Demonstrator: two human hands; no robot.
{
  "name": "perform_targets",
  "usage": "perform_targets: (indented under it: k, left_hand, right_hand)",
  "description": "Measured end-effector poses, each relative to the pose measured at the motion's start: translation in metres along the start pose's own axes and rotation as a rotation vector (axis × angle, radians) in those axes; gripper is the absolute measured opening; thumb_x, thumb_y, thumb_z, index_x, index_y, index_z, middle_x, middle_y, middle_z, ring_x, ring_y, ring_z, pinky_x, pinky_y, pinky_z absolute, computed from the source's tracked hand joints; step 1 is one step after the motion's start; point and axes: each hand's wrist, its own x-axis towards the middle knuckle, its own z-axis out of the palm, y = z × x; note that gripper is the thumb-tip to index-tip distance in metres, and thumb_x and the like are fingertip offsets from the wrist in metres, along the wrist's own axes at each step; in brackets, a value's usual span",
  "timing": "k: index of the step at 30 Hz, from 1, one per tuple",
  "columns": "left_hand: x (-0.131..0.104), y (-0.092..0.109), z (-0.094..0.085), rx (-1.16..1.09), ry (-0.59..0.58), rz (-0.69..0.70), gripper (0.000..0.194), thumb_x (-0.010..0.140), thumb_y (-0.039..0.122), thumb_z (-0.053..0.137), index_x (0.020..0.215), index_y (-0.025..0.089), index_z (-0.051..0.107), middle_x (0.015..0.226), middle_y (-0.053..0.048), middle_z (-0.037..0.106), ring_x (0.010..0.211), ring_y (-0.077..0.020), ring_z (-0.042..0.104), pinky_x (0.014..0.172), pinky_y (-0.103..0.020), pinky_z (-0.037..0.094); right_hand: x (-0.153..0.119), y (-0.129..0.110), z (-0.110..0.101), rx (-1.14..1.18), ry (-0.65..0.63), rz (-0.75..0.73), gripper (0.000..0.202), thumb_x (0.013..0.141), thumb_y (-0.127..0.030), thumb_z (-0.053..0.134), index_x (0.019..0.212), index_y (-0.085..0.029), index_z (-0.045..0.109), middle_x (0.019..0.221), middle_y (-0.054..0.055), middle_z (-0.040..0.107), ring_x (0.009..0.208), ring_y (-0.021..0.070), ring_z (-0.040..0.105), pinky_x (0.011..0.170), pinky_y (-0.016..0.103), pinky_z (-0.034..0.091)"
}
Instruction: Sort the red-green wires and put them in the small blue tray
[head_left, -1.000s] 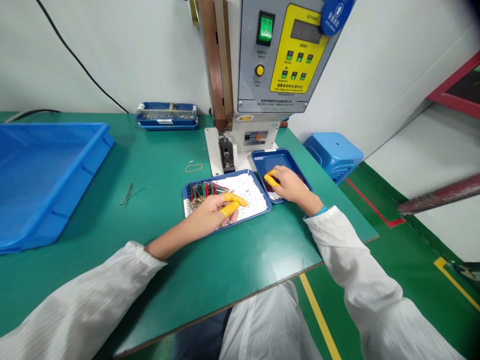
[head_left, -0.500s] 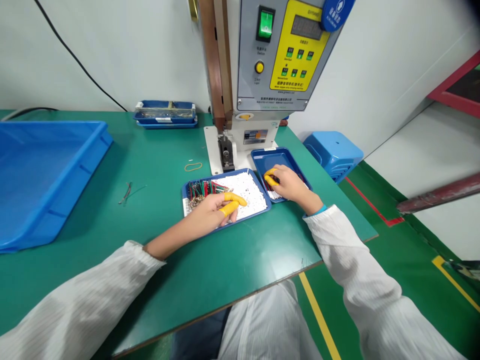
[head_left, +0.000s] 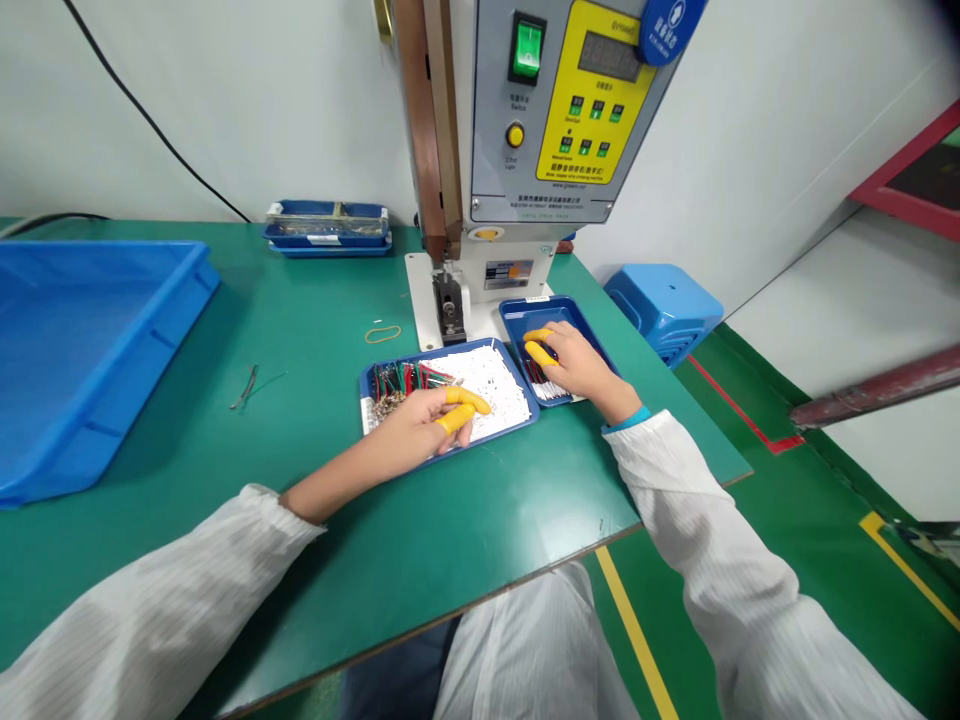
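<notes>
My left hand [head_left: 431,425], with yellow finger cots on thumb and forefinger, is over the front of a blue tray [head_left: 534,410]. Its thumb and forefinger are pressed together; anything small between them is too fine to make out. In that tray lie many small white pieces [head_left: 491,375] and, at the left, a bundle of red, green and black wires [head_left: 409,377] with metal ends. My right hand [head_left: 576,362], also in yellow finger cots, reaches into a second blue tray [head_left: 517,312]. Its thumb and forefinger are apart, above dark and red wires with white ends [head_left: 546,388].
A crimping machine [head_left: 487,200] stands behind the trays. A large blue bin [head_left: 112,400] takes up the left of the table. Nearby lie a rubber band [head_left: 383,334] and loose wires [head_left: 246,388]. Stacked small trays [head_left: 326,235] sit by the wall; a blue stool [head_left: 664,305] stands at right.
The right thumb and forefinger have spread slightly, and more of the wires beneath them shows. My left hand keeps its pinch in the same place. The whole view has shifted a little.
</notes>
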Motion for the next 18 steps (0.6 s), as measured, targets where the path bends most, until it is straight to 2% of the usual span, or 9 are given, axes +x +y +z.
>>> perform_targets:
  k: [5, 11, 14, 18]
  left_hand:
    - [0.000, 0.001, 0.000, -0.016, -0.004, -0.010, 0.030, 0.095, 0.036, 0.059, 0.110, 0.012, 0.067, 0.072, -0.001, 0.064, 0.051, -0.0074, 0.044, 0.050, -0.021, 0.035]
    - [0.001, -0.001, 0.000, -0.010, -0.002, -0.021, 0.027, 0.095, 0.037, 0.059, 0.105, 0.013, 0.066, 0.072, -0.001, 0.064, 0.051, -0.0075, 0.044, 0.050, -0.021, 0.034]
    - [0.001, -0.001, 0.000, -0.003, -0.001, -0.027, 0.027, 0.094, 0.037, 0.059, 0.104, 0.013, 0.066, 0.072, -0.001, 0.064, 0.050, -0.0075, 0.044, 0.050, -0.021, 0.034]
    - [0.001, 0.001, 0.001, 0.018, 0.003, -0.019, 0.028, 0.096, 0.036, 0.056, 0.107, 0.013, 0.067, 0.073, -0.001, 0.064, 0.051, -0.0076, 0.045, 0.051, -0.021, 0.036]
  right_hand:
    - [0.001, 0.002, 0.002, 0.009, -0.037, 0.004, 0.052, 0.108, -0.049, 0.037, 0.144, -0.017, 0.056, 0.129, 0.017, 0.064, 0.120, 0.0330, 0.058, 0.104, 0.049, 0.047]
    - [0.001, 0.013, 0.015, 0.008, -0.061, -0.004, 0.060, 0.108, -0.051, 0.031, 0.158, -0.018, 0.039, 0.150, 0.019, 0.050, 0.142, 0.0350, 0.045, 0.116, 0.056, 0.040]
    - [0.002, 0.013, 0.016, 0.000, -0.078, 0.009, 0.058, 0.108, -0.052, 0.032, 0.156, -0.021, 0.043, 0.153, 0.017, 0.048, 0.143, 0.0347, 0.044, 0.118, 0.057, 0.037]
    - [0.003, 0.009, 0.011, -0.005, -0.075, 0.007, 0.053, 0.108, -0.051, 0.034, 0.143, -0.019, 0.058, 0.145, 0.017, 0.056, 0.135, 0.0331, 0.053, 0.116, 0.054, 0.042]
